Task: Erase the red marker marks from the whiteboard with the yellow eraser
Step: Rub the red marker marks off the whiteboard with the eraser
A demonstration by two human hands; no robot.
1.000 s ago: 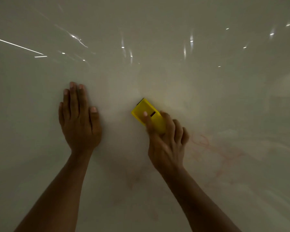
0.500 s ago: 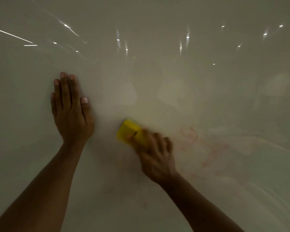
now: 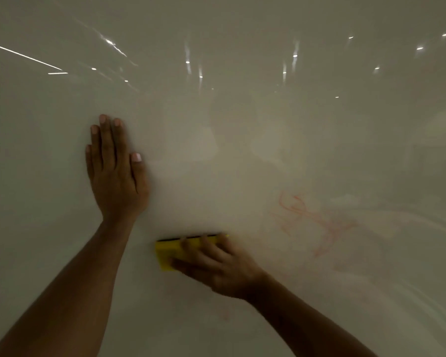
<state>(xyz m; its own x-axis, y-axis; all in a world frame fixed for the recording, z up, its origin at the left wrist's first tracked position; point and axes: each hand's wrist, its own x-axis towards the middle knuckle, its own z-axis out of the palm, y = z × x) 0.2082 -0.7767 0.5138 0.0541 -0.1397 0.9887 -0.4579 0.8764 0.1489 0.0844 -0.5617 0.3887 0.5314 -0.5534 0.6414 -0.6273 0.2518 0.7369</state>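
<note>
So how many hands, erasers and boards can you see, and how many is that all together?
Bare hands: 2, the left hand flat on the board and the right hand holding the eraser
Yellow block eraser with a dark strip: 1
Glossy white whiteboard with faint red marker marks: 1
Total: 4

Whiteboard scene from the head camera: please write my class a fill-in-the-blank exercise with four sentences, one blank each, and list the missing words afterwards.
1. The right hand presses an eraser whose colour is ____.
2. The left hand lies flat on the whiteboard with its fingers pointing ____.
3. The faint marker marks left on the board are ____ in colour.
4. Those marks lie to the ____ of the eraser.

Missing words: yellow; up; red; right
</note>
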